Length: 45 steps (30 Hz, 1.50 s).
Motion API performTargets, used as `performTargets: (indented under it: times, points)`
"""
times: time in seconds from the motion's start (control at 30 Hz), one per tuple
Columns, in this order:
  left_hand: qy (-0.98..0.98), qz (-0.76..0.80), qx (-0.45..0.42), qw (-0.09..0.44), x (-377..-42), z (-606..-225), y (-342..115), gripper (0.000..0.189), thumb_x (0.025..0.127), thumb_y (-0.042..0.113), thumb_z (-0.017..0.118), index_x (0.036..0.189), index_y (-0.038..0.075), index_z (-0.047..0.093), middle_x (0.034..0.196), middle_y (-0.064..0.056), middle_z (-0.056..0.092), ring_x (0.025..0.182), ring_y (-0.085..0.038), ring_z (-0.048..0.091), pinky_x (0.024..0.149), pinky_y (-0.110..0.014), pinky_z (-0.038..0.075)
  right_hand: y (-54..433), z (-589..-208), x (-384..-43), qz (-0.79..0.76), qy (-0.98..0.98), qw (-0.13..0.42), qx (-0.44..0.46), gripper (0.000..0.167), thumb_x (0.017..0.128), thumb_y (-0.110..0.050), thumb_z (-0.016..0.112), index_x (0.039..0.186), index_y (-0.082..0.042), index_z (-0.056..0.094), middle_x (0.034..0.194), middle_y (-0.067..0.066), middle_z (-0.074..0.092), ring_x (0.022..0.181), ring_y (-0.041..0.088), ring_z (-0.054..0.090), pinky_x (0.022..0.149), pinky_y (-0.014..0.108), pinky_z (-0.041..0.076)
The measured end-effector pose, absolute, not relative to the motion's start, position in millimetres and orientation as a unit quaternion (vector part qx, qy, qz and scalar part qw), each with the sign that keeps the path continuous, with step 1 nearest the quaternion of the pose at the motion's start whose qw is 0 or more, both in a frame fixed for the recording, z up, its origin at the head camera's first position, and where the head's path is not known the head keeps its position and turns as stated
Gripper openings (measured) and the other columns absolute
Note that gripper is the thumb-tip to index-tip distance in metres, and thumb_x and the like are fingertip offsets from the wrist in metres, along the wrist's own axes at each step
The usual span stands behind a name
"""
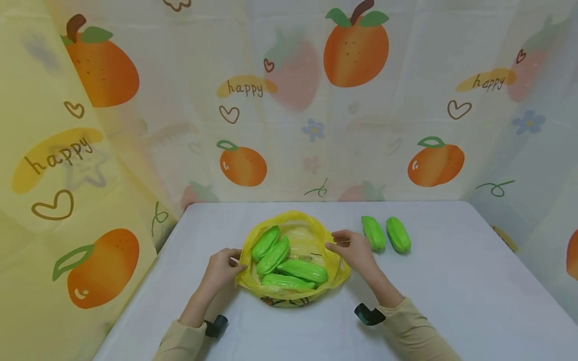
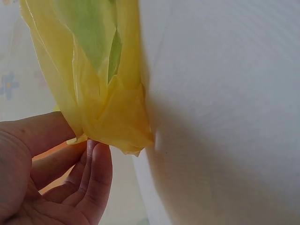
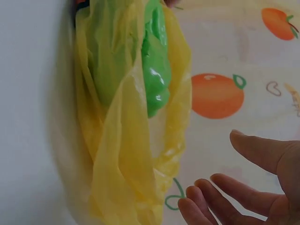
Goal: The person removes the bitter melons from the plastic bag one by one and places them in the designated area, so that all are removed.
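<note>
A yellow plastic bag (image 1: pixel 300 233) stands with its mouth spread wide on the table. Several bright green, ridged vegetables that look like bitter melons (image 1: pixel 303 271) lie inside it. At the bag's left rim, my left hand (image 1: pixel 220 268) pinches the film between thumb and fingers; the left wrist view shows the hand (image 2: pixel 61 176) at a gathered edge. My right hand (image 1: pixel 355 249) is beside the right rim, fingers loosely extended. In the right wrist view this hand (image 3: pixel 255 199) is apart from the bag (image 3: pixel 126 178) and holds nothing.
Two more green vegetables, one nearer (image 1: pixel 374 234) and one farther right (image 1: pixel 399 234), lie on the white table (image 1: pixel 451 281) beyond the right hand. A fruit-print curtain (image 1: pixel 289 125) hangs behind the table and along both sides.
</note>
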State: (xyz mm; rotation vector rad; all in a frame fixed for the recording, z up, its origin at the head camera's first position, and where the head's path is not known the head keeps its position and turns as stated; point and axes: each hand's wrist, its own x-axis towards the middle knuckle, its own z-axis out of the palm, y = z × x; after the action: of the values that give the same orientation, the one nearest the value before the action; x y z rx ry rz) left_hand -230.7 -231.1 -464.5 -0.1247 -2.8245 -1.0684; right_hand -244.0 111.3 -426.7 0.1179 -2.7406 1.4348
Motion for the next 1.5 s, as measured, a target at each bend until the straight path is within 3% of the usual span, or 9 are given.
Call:
performTargets:
  times: [1.17, 1.5]
  points:
    - [-0.935, -0.347, -0.041, 0.056, -232, -465, -231, 0.035, 0.077, 0.008, 0.076, 0.110, 0.000, 0.069, 0.100, -0.011, 0.068, 0.079, -0.019, 0.064, 0.063, -0.027, 0.054, 84, -448, -228, 0.449, -0.889, -0.038, 0.086, 0.038, 0.080, -0.023, 0.076, 0.110, -0.002, 0.067, 0.095, 0.008, 0.070, 0.088, 0.024, 0.067, 0.077, 0.036, 0.055]
    - [-0.936, -0.345, -0.044, 0.060, -231, -466, -231, 0.035, 0.076, 0.008, 0.076, 0.110, 0.000, 0.069, 0.099, -0.011, 0.069, 0.078, -0.018, 0.064, 0.062, -0.027, 0.054, 84, -453, -226, 0.452, -0.884, -0.054, 0.109, 0.043, 0.077, -0.023, 0.078, 0.112, 0.000, 0.066, 0.101, 0.014, 0.070, 0.090, 0.026, 0.066, 0.077, 0.037, 0.055]
